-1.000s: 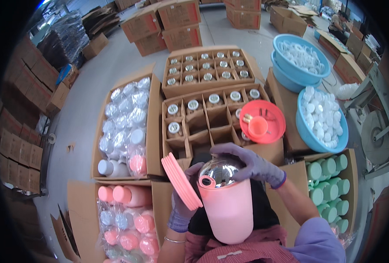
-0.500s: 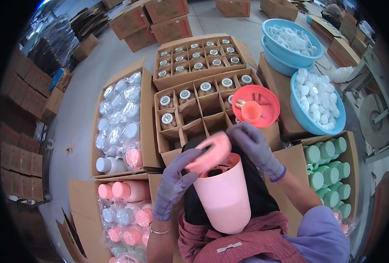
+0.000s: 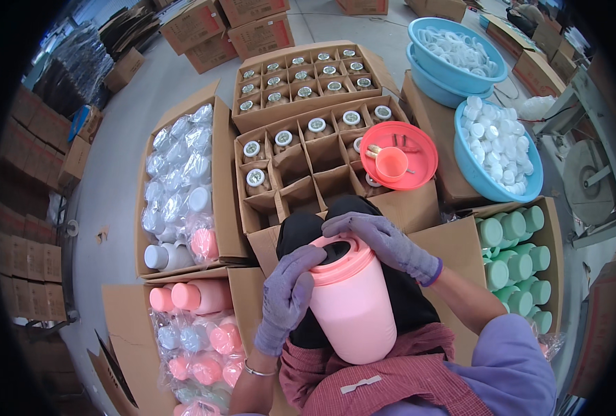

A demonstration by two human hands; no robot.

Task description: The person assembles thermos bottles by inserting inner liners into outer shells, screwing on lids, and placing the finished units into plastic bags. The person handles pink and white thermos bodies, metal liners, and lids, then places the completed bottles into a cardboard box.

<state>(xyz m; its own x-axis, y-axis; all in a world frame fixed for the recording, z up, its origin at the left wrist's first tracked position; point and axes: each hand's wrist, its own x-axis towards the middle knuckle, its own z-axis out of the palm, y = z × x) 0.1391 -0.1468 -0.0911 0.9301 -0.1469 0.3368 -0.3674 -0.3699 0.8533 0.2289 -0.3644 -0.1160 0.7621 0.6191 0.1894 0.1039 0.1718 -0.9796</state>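
Note:
A pink flask body [image 3: 353, 315] leans on my lap, its mouth facing away from me. On its rim sits a pink ring-shaped collar [image 3: 346, 270] with a round opening, dark inside. My gloved left hand [image 3: 285, 295] grips the collar's left side, fingertips over its top edge. From the far right side, my gloved right hand [image 3: 384, 244] curls over the same collar. Whether the collar is fully seated all round is hidden by my fingers.
Ahead stand a divided carton [image 3: 301, 197] holding several silver-topped bottles and a red tray [image 3: 419, 177] with a cup. Blue basins [image 3: 538, 182] hold white caps and rings at right. Cartons of white [image 3: 145, 222], pink and green flasks [image 3: 491, 232] flank me.
The pink collar has come down from a tilted position above the flask's mouth onto its rim. My right hand has moved left onto the collar. The surroundings have shifted slightly in view.

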